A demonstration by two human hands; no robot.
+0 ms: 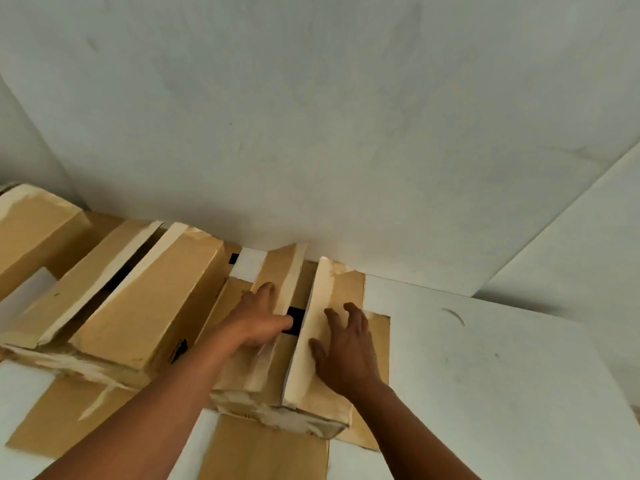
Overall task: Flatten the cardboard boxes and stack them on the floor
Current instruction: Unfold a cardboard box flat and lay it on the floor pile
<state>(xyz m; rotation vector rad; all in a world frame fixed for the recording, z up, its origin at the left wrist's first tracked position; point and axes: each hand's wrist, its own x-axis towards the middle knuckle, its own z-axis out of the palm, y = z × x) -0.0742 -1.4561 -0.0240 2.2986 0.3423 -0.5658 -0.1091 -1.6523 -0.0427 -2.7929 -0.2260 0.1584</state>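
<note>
A brown cardboard box [242,382] stands on the white floor near the wall, its two top flaps raised with a dark gap between them. My left hand [258,320] lies on the left flap [284,271], fingers straight and thumb reaching toward the gap. My right hand [346,348] rests with spread fingers on the right flap [332,282]. Torn pale tape runs along the flap edges and the box's front bottom edge.
A larger box [149,306] with partly open top flaps stands just left of it, and a third box [31,230] sits at the far left. Flat cardboard flaps [266,452] lie on the floor in front. Behind is a white wall [311,116]; bare floor [485,375] lies to the right.
</note>
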